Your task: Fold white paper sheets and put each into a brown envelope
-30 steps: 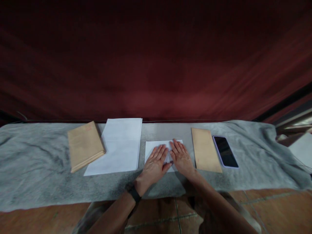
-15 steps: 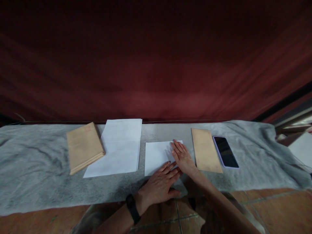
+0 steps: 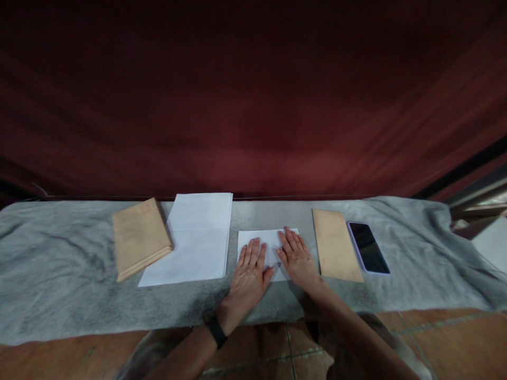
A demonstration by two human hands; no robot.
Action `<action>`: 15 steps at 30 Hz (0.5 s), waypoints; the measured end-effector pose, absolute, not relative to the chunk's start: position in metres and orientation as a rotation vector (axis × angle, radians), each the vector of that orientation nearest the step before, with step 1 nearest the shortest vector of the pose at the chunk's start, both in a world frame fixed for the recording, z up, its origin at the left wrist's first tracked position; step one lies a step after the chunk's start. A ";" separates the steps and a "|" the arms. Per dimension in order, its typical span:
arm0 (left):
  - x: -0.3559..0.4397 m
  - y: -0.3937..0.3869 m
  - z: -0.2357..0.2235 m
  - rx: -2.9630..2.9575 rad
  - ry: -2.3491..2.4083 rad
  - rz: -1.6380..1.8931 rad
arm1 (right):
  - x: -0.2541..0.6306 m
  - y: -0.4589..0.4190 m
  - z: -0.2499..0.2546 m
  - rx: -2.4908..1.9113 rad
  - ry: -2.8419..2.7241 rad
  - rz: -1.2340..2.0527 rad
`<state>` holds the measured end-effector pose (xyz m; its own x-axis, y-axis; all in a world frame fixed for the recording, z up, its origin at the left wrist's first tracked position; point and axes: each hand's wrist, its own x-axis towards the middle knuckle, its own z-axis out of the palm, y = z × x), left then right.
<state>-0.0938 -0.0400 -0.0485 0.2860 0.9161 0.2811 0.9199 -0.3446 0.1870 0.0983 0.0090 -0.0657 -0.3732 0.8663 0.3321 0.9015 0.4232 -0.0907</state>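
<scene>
A small folded white paper point(image 3: 261, 238) lies on the grey cloth point(image 3: 59, 274) in front of me. My left hand point(image 3: 249, 272) rests flat on its left half, fingers stretched out and together. My right hand point(image 3: 298, 256) presses flat on its right half, fingers extended. A black band sits on my left wrist point(image 3: 217, 331). Neither hand holds anything.
A larger white sheet point(image 3: 194, 237) and a stack of tan envelopes point(image 3: 138, 237) lie to the left. A single tan envelope point(image 3: 336, 244) and a dark phone point(image 3: 368, 246) lie to the right. A dark red curtain point(image 3: 253, 105) hangs behind. Tiled floor point(image 3: 435, 338) shows below.
My left hand had slid back toward me off the paper half a second ago; now it lies flat on the paper's left half again. My right hand stayed in place.
</scene>
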 end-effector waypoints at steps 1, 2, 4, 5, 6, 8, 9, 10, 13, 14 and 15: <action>-0.094 -0.038 -0.050 -2.479 -1.809 -0.523 | 0.099 0.009 -0.067 -1.530 -2.338 -0.161; -0.094 -0.037 -0.051 -2.452 -1.827 -0.509 | 0.099 0.009 -0.069 -1.539 -2.318 -0.171; -0.094 -0.033 -0.051 -2.401 -1.869 -0.479 | 0.100 0.008 -0.072 -1.556 -2.278 -0.193; -0.094 -0.032 -0.051 -2.376 -1.891 -0.464 | 0.101 0.007 -0.072 -1.565 -2.261 -0.203; -0.095 -0.030 -0.050 -2.353 -1.912 -0.452 | 0.101 0.006 -0.073 -1.578 -2.244 -0.212; -0.096 -0.027 -0.050 -2.314 -1.943 -0.440 | 0.102 0.004 -0.074 -1.607 -2.225 -0.228; -0.096 -0.026 -0.049 -2.299 -1.954 -0.440 | 0.103 0.003 -0.074 -1.621 -2.220 -0.234; -0.097 -0.025 -0.049 -2.290 -1.961 -0.440 | 0.104 0.002 -0.074 -1.632 -2.216 -0.240; -0.097 -0.025 -0.048 -2.296 -1.959 -0.419 | 0.107 -0.001 -0.075 -1.635 -2.202 -0.253; -0.097 -0.026 -0.048 -2.306 -1.948 -0.407 | 0.108 -0.002 -0.075 -1.627 -2.197 -0.257; -0.097 -0.026 -0.047 -2.317 -1.936 -0.394 | 0.110 -0.003 -0.076 -1.620 -2.192 -0.263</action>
<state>-0.0974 -0.0263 -0.0471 0.1600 0.9528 0.2579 0.9778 -0.1888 0.0908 0.1100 -0.0032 -0.0757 -0.2480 0.8715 0.4231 0.9469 0.3104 -0.0843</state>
